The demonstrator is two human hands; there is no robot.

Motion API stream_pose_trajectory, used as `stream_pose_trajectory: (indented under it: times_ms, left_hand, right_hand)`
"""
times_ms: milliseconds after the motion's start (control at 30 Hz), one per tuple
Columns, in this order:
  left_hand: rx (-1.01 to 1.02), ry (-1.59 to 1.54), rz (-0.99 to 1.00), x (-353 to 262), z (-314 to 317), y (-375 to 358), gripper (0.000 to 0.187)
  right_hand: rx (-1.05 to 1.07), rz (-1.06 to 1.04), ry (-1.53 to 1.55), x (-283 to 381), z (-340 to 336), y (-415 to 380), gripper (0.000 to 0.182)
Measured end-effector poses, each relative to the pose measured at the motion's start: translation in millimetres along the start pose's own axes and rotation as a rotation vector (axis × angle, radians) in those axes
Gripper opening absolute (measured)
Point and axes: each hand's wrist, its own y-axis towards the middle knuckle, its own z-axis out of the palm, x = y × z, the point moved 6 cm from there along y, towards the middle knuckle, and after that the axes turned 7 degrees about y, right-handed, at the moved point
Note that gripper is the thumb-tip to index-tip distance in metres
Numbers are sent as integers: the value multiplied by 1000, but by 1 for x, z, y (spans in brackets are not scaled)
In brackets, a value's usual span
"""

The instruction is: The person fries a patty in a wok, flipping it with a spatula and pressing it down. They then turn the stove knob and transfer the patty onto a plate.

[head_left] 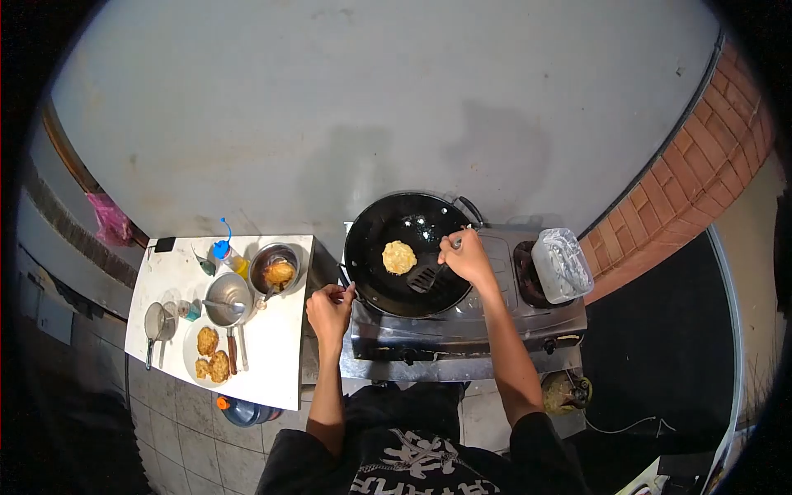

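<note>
A round, pale yellow fritter [399, 257] lies in a black wok [375, 289] on the stove. My right hand [467, 254] is closed around the handle of a black slotted spatula [421, 279], whose blade rests in the wok just right of and below the fritter. At the wok's left rim, my left hand [331, 309] has its fingers pinched at the lower end of the side handle [343, 271], which they partly hide. The far handle [470, 209] of the wok is free.
Left, a white table [280, 363] bears a plate [191, 363] of browned fritters, a pot [219, 290], a metal bowl [258, 257], a strainer [155, 320] and an oil bottle [239, 264]. A plastic container [563, 266] sits on the stove's right side [495, 247]. Below stands a gas cylinder [565, 394].
</note>
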Motion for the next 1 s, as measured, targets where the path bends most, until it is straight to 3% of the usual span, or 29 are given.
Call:
stream_pose_trajectory:
  times_ms: [233, 333, 467, 600, 767, 833, 1000]
  left_hand:
    - [14, 26, 11, 1, 1, 1, 32]
    - [47, 3, -4, 5, 4, 3, 31]
    - [26, -5, -1, 4, 2, 2, 32]
    - [13, 7, 9, 0, -1, 4, 32]
    - [24, 14, 9, 0, 0, 3, 31]
    - [41, 25, -3, -4, -4, 3, 32]
    - [28, 16, -5, 2, 0, 3, 32]
  right_hand:
    - [-83, -163, -233, 16, -1, -8, 26]
    - [32, -77, -209, 30, 6, -15, 28]
    - [-38, -42, -52, 15, -7, -13, 29]
    - [100, -108, -7, 2, -8, -18, 31]
    - [8, -126, -18, 1, -13, -21, 30]
    - [2, -242, -81, 16, -10, -26, 30]
    - [45, -199, -112, 15, -9, -23, 29]
